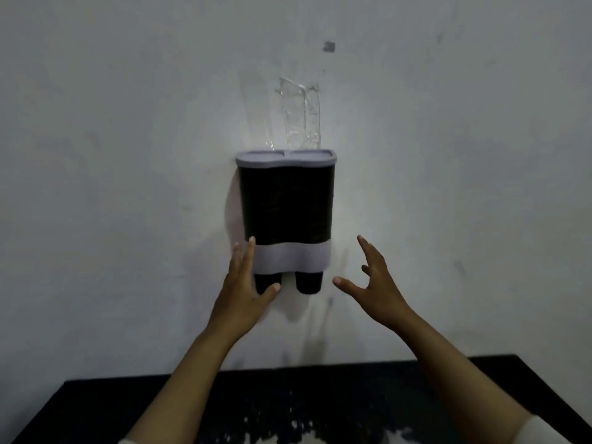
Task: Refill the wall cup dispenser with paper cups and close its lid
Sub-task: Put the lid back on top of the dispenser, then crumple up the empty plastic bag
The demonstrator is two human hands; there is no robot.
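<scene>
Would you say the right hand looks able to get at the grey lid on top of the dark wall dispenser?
Probably yes: the right hand is open, holds nothing, and nothing lies between it and the grey lid above.

Both hands [307, 283] flank the lidded wall dispenser [286, 200]; the left touches it.

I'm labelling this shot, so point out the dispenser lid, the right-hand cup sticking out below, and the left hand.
dispenser lid [286, 158]: head view, front edge.
right-hand cup [308, 282]: head view, dark side wall.
left hand [245, 293]: head view, back of hand.
</scene>
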